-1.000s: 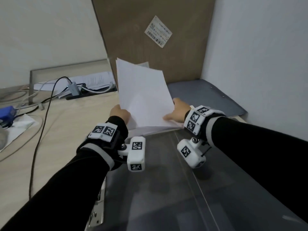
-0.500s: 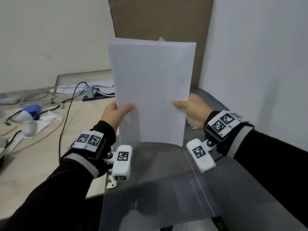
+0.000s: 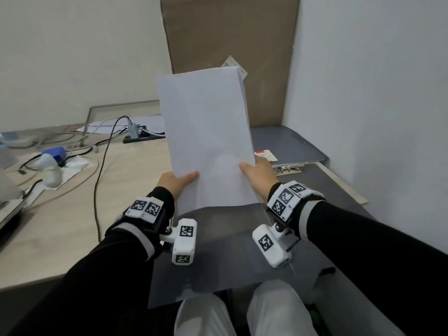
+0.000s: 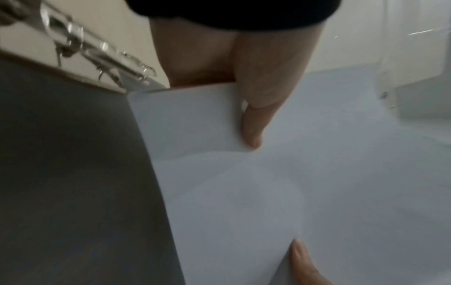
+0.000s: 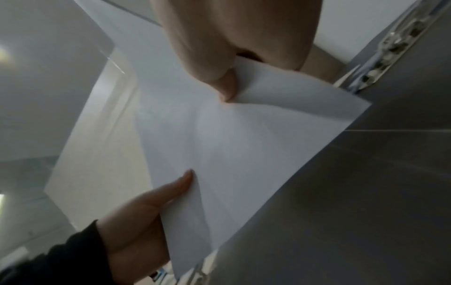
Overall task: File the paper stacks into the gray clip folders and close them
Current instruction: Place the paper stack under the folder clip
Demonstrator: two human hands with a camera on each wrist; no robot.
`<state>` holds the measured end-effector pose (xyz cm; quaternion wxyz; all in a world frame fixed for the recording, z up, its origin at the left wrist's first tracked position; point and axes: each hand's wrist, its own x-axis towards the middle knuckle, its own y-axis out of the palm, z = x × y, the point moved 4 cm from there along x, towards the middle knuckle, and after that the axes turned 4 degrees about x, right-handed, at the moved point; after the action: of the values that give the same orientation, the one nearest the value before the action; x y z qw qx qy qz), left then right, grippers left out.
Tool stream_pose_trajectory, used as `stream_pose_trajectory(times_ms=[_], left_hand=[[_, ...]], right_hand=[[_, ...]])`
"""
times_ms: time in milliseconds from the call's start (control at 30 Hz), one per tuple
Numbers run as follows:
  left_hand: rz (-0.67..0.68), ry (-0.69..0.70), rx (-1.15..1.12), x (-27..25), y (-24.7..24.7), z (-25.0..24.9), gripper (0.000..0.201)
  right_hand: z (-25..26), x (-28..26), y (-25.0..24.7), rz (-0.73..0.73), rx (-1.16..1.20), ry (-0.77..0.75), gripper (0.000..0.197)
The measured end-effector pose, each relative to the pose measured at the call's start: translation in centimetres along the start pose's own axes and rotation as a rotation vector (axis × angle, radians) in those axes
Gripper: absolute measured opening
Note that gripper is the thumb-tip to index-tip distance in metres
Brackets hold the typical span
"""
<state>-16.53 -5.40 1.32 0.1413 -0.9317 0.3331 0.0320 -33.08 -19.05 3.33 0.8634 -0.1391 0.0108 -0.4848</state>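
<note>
Paper stack [image 3: 206, 139] is standing almost upright over the open gray clip folder [image 3: 225, 251], tilting slightly away from the person, its lower edge hanging just above the folder's dark inner face. The sheets are looking plain white, smooth and blank, squared into a neat rectangle, with a soft buckle showing near the bottom where the thumbs are pressing in. The left hand [image 3: 173, 184] is pinching the lower left edge, thumb lying across the front; the right hand [image 3: 258, 174] is pinching the lower right edge the same way. In the right wrist view the paper is curling a little around that thumb.

The folder is lying flat and spread wide on the pale wooden desk [image 3: 60, 214], its matte plastic catching a dull sheen and a straight crease line. A shiny metal clip [image 4: 97, 52] is sitting along its left edge, blurred in the left wrist view, so whether it is raised is hard to say. A second gray folder [image 3: 291, 146] is lying behind the paper against the right wall, beside a brown board [image 3: 230, 44] leaning upright. Black and white cables [image 3: 104, 146] are trailing across the desk at left.
</note>
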Motion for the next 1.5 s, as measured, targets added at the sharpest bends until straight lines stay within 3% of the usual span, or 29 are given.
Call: stream_pose_trajectory(times_ms=[133, 167, 233, 300, 333, 400, 500, 533, 667, 800, 867, 933, 1033, 1133, 1200, 1267, 1333, 1500], left_hand=[[0.092, 0.020, 0.184, -2.0, -1.6, 0.2, 0.041], [0.063, 0.021, 0.224, -2.2, -2.3, 0.6, 0.043], [-0.027, -0.015, 0.297, -2.7, -3.9, 1.8, 0.045], [-0.060, -0.090, 0.348, -3.7, -4.9, 3.2, 0.044], [-0.053, -0.126, 0.366, -4.3, -5.1, 4.0, 0.044], [-0.012, -0.165, 0.375, -5.3, -4.9, 5.1, 0.038], [0.012, -0.165, 0.337, -6.1, -4.3, 5.9, 0.009], [0.013, -0.168, 0.323, -6.5, -4.1, 5.7, 0.005], [0.063, -0.198, 0.252, -7.5, -3.6, 5.8, 0.031], [0.052, -0.219, 0.205, -7.6, -3.5, 5.9, 0.030], [0.090, -0.223, 0.187, -7.7, -3.5, 6.0, 0.029], [0.127, -0.228, 0.213, -7.7, -3.5, 6.0, 0.025], [0.154, -0.226, 0.257, -7.7, -3.6, 6.3, 0.023], [0.164, -0.195, 0.261, -7.5, -3.6, 6.4, 0.037], [0.160, -0.178, 0.271, -7.4, -3.7, 6.4, 0.043], [0.157, -0.168, 0.289, -7.0, -3.8, 6.6, 0.049], [0.154, -0.169, 0.318, -6.7, -3.9, 7.0, 0.054], [0.192, -0.193, 0.313, -7.8, -3.4, 6.4, 0.039]], right_hand=[[-0.9, -0.5, -0.6, 0.007, -0.171, 0.060, 0.023], [-1.7, -0.7, -0.8, 0.024, -0.201, 0.077, 0.016], [-3.0, -2.1, -0.9, 0.087, -0.227, 0.135, 0.019], [-4.3, -4.0, -0.6, 0.202, -0.248, 0.283, 0.018], [-4.5, -4.8, -0.8, 0.181, -0.340, 0.329, 0.020], [-4.8, -6.1, -0.2, 0.236, -0.758, 0.140, 0.023], [-5.3, -6.3, 0.1, 0.339, -0.907, 0.005, 0.042], [-5.4, -6.2, 0.5, 0.349, -0.919, 0.026, 0.043], [-4.8, -6.5, 1.6, 0.399, -0.894, 0.072, 0.043], [-4.6, -6.5, 2.0, 0.440, -0.975, 0.153, 0.039], [-4.8, -6.6, 2.2, 0.484, -1.041, 0.106, 0.028], [-5.3, -6.3, 2.1, 0.459, -0.891, 0.133, 0.019], [-5.5, -6.7, 1.2, 0.407, -0.658, 0.218, 0.037], [-5.2, -7.5, 1.6, 0.481, -0.847, 0.186, 0.023], [-4.9, -7.7, 1.8, 0.472, -0.941, 0.127, 0.026], [-4.5, -8.1, 1.5, 0.472, -0.955, 0.147, 0.032], [-5.1, -8.0, 1.5, 0.459, -0.905, 0.166, 0.023], [-5.7, -7.8, 1.7, 0.374, -0.774, 0.244, 0.037]])
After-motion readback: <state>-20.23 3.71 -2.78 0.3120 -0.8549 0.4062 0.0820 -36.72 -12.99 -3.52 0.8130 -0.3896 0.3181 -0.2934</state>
